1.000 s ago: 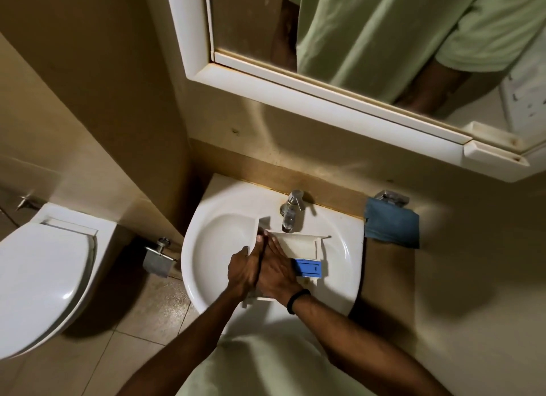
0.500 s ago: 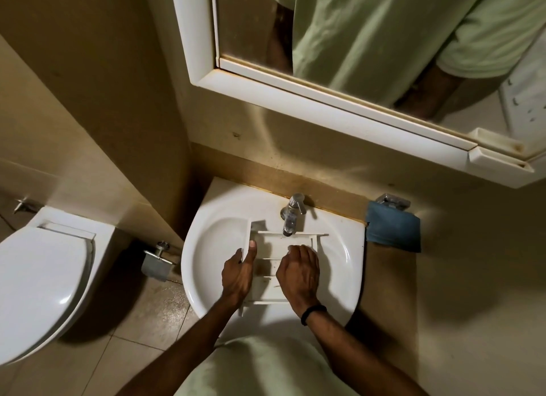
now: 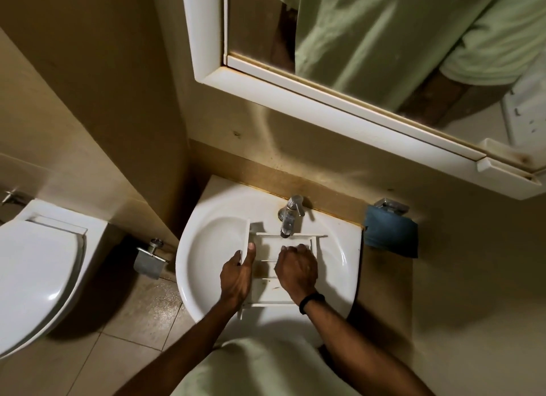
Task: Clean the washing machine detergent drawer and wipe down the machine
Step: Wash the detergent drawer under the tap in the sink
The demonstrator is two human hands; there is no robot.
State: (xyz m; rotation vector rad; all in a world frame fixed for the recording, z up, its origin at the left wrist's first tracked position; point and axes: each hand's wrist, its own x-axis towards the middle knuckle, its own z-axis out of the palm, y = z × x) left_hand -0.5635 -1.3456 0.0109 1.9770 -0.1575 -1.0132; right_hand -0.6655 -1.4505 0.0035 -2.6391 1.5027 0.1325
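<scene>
Detergent drawer lay in the sink under the tap, left hand gripping its 9 o'clock edge, right hand curled inside toward 3 o'clock, hold indiscernible.

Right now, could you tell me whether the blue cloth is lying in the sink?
No, the blue cloth hangs from a wall fitting to the right of the sink, outside its basin.

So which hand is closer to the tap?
Right. The right hand is inside the drawer, directly in front of the tap. The left hand grips the drawer's front panel, off to the tap's left.
</scene>
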